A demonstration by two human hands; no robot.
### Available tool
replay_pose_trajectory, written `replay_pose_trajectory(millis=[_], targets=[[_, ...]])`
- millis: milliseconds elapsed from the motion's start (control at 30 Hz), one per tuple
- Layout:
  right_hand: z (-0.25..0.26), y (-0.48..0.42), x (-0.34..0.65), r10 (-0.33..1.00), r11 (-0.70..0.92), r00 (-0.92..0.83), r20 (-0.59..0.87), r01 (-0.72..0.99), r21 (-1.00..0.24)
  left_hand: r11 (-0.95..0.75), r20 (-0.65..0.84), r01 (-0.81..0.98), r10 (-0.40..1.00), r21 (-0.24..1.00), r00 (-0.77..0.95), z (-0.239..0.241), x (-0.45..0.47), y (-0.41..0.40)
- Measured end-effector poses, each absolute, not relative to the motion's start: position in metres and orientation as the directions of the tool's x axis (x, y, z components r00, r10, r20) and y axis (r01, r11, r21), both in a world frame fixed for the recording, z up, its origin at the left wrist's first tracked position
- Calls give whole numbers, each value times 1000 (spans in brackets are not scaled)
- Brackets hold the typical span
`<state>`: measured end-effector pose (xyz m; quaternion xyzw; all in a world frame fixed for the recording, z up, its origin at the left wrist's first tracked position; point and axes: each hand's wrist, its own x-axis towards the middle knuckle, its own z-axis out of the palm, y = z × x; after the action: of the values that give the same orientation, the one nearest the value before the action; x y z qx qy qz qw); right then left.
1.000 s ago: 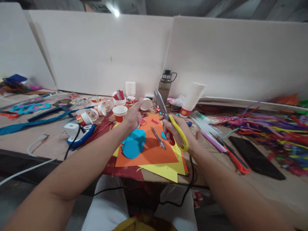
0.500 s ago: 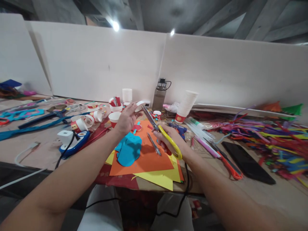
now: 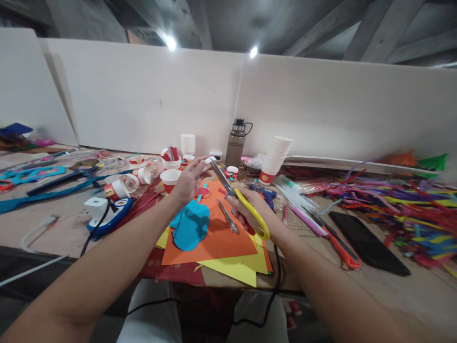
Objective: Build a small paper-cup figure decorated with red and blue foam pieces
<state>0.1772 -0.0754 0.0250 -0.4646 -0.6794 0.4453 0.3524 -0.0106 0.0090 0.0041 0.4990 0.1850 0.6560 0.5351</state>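
A: Where's the right hand (image 3: 250,214) now?
B: Over the orange paper sheet (image 3: 221,236), fingers thru the yellow handles of the scissors (image 3: 237,197). Gripping them firm.
A: Blades?
B: Pointing up & away, toward the left hand (image 3: 187,181). Tips reach the white paper cup piece (image 3: 208,162) at the left fingertips. Can't tell if the blades are a bit apart or together, too small.
A: And the left hand?
B: Raised above the table, fingers pinched on that white cup piece, held just beyond the orange sheet's far edge. So the cup piece sits btw both hands, at the scissor tips.
A: What's under them?
B: Blue paper cutout (image 3: 191,226) lying on the orange sheet, below the left wrist. A pen (image 3: 228,216) lies on the orange sheet too, just left of the right hand. Yellow sheets (image 3: 239,267) stick out underneath, near the table edge.
A: Around?
B: Red-and-white cup (image 3: 169,178) just left of the left hand, more cut cups behind it. Stack of white cups (image 3: 276,157) & a dark water bottle (image 3: 236,140) at the back wall. Black phone (image 3: 367,243) to the right, well apart from the hands, w/ a heap of coloured pipe cleaners (image 3: 403,205) past it. Blue glue gun (image 3: 264,193) just beyond the right hand.
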Motion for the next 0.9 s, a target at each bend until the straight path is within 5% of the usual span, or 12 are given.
replay_pose_trajectory(millis=[900], targets=[[33,-82,175,954,145,-299,21,396,-907,-379,462,-512,886,771,40,-3,-12,18]])
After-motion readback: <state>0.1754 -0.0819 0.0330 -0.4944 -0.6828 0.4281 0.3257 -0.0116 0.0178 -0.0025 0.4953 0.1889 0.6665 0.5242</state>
